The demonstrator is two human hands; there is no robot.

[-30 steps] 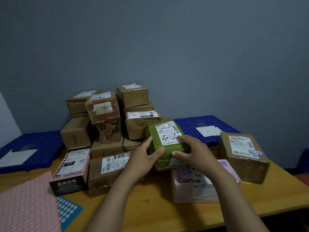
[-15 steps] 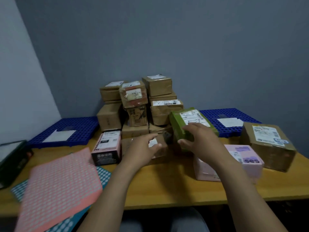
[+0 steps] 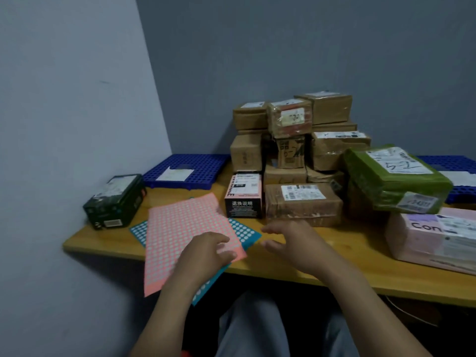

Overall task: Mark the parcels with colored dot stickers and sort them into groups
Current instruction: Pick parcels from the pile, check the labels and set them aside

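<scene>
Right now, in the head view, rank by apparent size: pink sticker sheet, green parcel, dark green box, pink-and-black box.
1. pink sticker sheet, though it lies nearest the camera, which flatters it
2. green parcel
3. dark green box
4. pink-and-black box

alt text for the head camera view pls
A person's left hand is over a pink dot-sticker sheet that overlaps a blue sheet on a wooden table, right hand open beside it. Taped parcels are stacked behind.
</scene>
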